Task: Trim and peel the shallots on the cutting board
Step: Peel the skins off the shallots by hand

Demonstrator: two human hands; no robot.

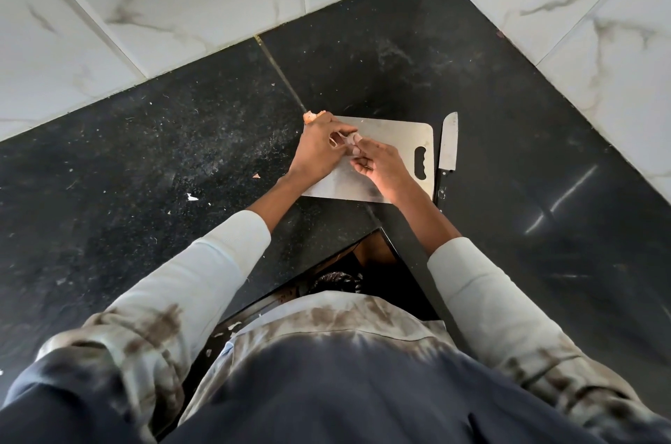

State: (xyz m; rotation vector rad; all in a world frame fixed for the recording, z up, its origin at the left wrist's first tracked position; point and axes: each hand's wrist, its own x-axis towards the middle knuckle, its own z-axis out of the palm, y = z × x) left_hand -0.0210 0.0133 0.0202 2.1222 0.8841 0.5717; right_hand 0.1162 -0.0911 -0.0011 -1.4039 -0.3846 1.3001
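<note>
Pinching a small pinkish-brown shallot between them, the two hands meet just above the flat rectangular steel cutting board, which lies on the black speckled stone desk. The left hand has its thumb and fingers curled round the far side of the shallot, and the right hand has its fingers bent, the fingertips nipping the near side; whether they grip skin or flesh is too small to tell. A heap of orange-brown peel sits at the board's far left corner, partly hidden behind the left hand. A steel-bladed knife with a dark handle lies on the desk just beside the board's right edge, next to the handle slot, tip pointing away. Small pale peel scraps dot the desk left of the board
</note>
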